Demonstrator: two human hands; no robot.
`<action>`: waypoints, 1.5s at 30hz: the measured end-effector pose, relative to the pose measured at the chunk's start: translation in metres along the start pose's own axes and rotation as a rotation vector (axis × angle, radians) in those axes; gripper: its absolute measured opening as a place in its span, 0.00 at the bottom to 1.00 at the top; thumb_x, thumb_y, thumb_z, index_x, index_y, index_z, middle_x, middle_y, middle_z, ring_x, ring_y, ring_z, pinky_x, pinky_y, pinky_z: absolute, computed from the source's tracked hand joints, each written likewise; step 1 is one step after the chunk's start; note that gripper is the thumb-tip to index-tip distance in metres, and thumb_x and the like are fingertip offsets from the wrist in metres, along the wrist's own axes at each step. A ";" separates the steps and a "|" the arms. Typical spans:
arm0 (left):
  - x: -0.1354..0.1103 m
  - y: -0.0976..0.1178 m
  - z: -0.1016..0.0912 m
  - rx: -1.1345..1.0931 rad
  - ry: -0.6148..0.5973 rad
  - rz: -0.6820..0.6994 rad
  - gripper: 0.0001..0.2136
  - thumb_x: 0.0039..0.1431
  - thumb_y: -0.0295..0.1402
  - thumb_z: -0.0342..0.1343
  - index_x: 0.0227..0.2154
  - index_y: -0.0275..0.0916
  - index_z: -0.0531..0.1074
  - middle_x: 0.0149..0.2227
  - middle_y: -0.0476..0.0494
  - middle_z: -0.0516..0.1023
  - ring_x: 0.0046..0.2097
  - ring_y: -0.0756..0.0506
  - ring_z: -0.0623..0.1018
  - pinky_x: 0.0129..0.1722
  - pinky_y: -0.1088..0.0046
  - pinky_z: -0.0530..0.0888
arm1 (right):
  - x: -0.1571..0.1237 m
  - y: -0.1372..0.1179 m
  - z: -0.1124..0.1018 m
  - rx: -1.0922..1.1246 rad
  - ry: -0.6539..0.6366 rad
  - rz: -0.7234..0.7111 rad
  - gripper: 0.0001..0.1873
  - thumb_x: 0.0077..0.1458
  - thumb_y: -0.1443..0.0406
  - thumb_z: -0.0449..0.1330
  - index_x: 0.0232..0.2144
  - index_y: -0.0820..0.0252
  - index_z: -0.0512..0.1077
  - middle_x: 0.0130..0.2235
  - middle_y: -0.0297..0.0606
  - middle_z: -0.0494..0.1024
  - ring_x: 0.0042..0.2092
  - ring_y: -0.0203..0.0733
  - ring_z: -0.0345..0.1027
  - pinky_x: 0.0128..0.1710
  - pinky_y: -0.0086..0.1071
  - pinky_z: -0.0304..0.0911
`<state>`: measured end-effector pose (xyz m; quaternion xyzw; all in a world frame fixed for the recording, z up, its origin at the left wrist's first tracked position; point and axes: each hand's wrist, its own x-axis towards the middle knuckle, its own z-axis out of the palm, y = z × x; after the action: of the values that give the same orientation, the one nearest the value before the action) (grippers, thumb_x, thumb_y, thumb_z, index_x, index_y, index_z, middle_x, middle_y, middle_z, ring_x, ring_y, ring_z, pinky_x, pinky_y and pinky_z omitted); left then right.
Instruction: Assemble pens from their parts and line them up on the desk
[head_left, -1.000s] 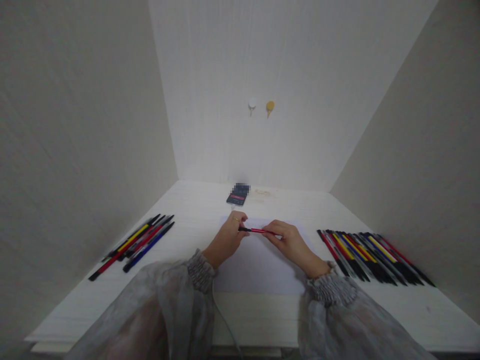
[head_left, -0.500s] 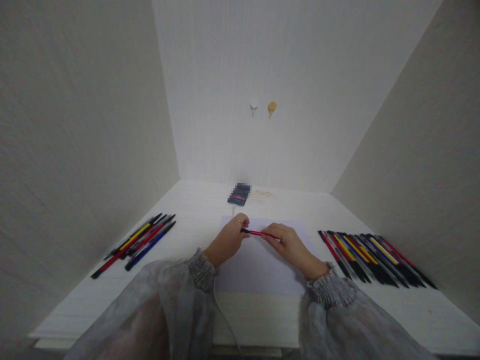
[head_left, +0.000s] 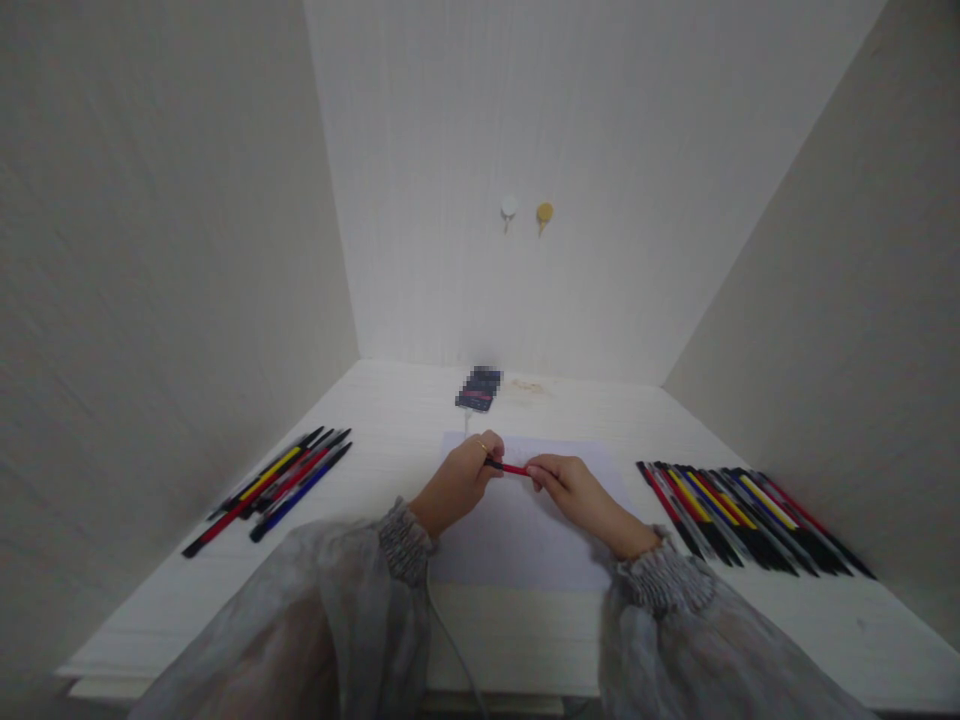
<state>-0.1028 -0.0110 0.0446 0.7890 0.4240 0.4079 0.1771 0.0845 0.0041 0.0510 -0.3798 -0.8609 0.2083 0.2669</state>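
A red pen with a black end is held level between both hands, just above a white sheet of paper in the middle of the white table. My left hand is closed, pinching the pen's black end. My right hand is closed on the red barrel at the other end. A ring shows on a left finger. Both arms wear grey gathered sleeves.
Several pens in black, red, yellow and blue lie in a bundle at the left. A longer row of pens lies at the right. A dark phone with a white cable sits beyond the paper. Two round hooks hang on the back wall.
My hands have drawn closer together on the pen, so less of the red barrel shows between them. The pen stays above the paper.
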 end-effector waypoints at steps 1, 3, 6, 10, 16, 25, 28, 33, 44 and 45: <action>0.000 0.000 0.001 0.000 -0.005 0.006 0.06 0.47 0.22 0.48 0.29 0.38 0.60 0.28 0.51 0.66 0.32 0.51 0.66 0.33 0.76 0.63 | 0.000 0.001 0.001 0.028 -0.004 0.012 0.14 0.56 0.64 0.44 0.28 0.62 0.68 0.21 0.33 0.68 0.24 0.33 0.60 0.26 0.26 0.53; 0.000 -0.001 0.002 0.005 -0.016 0.026 0.06 0.48 0.22 0.48 0.28 0.38 0.60 0.28 0.51 0.66 0.32 0.51 0.66 0.33 0.76 0.63 | -0.001 0.002 0.004 0.090 -0.013 0.038 0.13 0.56 0.65 0.43 0.36 0.61 0.66 0.20 0.31 0.67 0.23 0.32 0.59 0.25 0.26 0.52; -0.001 -0.001 0.004 0.023 -0.022 0.052 0.05 0.48 0.22 0.48 0.28 0.38 0.61 0.28 0.51 0.65 0.32 0.51 0.65 0.33 0.76 0.63 | -0.002 0.004 0.006 0.164 -0.014 0.068 0.11 0.56 0.65 0.43 0.39 0.61 0.62 0.19 0.29 0.67 0.21 0.31 0.57 0.23 0.25 0.51; 0.000 -0.001 0.003 0.068 -0.032 0.059 0.04 0.49 0.24 0.48 0.28 0.38 0.62 0.29 0.50 0.66 0.32 0.50 0.65 0.33 0.75 0.63 | -0.001 0.006 0.005 0.216 0.010 0.097 0.09 0.55 0.64 0.44 0.33 0.60 0.62 0.19 0.29 0.68 0.20 0.31 0.54 0.21 0.24 0.48; -0.001 0.002 0.001 0.068 -0.051 0.100 0.08 0.53 0.24 0.45 0.35 0.38 0.64 0.33 0.47 0.67 0.37 0.50 0.67 0.37 0.74 0.65 | 0.001 0.005 0.004 0.274 0.036 0.131 0.10 0.53 0.61 0.47 0.30 0.60 0.64 0.20 0.31 0.71 0.19 0.30 0.54 0.19 0.24 0.47; 0.001 0.001 -0.004 0.093 0.009 0.062 0.07 0.52 0.26 0.47 0.32 0.38 0.68 0.31 0.46 0.70 0.36 0.49 0.68 0.38 0.72 0.66 | 0.001 0.007 -0.007 0.345 0.028 0.164 0.11 0.47 0.58 0.54 0.30 0.61 0.65 0.25 0.33 0.71 0.23 0.31 0.60 0.22 0.25 0.55; 0.003 -0.003 -0.005 0.093 0.062 -0.004 0.06 0.51 0.27 0.48 0.32 0.38 0.68 0.32 0.46 0.71 0.37 0.48 0.69 0.39 0.71 0.66 | 0.001 0.008 -0.013 0.280 0.128 0.058 0.10 0.43 0.62 0.59 0.30 0.60 0.67 0.30 0.35 0.71 0.32 0.35 0.64 0.33 0.28 0.59; 0.002 -0.004 -0.004 0.051 0.054 0.033 0.07 0.50 0.26 0.49 0.34 0.38 0.67 0.34 0.46 0.71 0.38 0.48 0.69 0.39 0.70 0.66 | 0.002 0.013 -0.010 0.368 0.158 0.110 0.09 0.46 0.63 0.55 0.33 0.60 0.66 0.26 0.33 0.70 0.26 0.34 0.63 0.29 0.29 0.60; 0.004 -0.005 -0.001 -0.019 0.079 -0.052 0.12 0.46 0.22 0.50 0.36 0.38 0.63 0.31 0.48 0.68 0.35 0.50 0.69 0.36 0.72 0.67 | -0.001 0.004 -0.006 0.478 0.078 0.177 0.10 0.51 0.58 0.51 0.31 0.59 0.60 0.17 0.25 0.61 0.17 0.28 0.52 0.16 0.22 0.47; 0.004 -0.006 -0.001 -0.020 0.084 -0.060 0.12 0.46 0.22 0.50 0.36 0.38 0.63 0.31 0.49 0.68 0.34 0.50 0.69 0.36 0.72 0.67 | -0.001 0.004 -0.007 0.498 0.076 0.175 0.11 0.49 0.58 0.53 0.31 0.59 0.59 0.19 0.26 0.62 0.19 0.28 0.54 0.17 0.22 0.49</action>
<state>-0.1050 -0.0042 0.0437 0.7564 0.4502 0.4393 0.1793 0.0912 0.0064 0.0536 -0.3830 -0.7362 0.4219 0.3651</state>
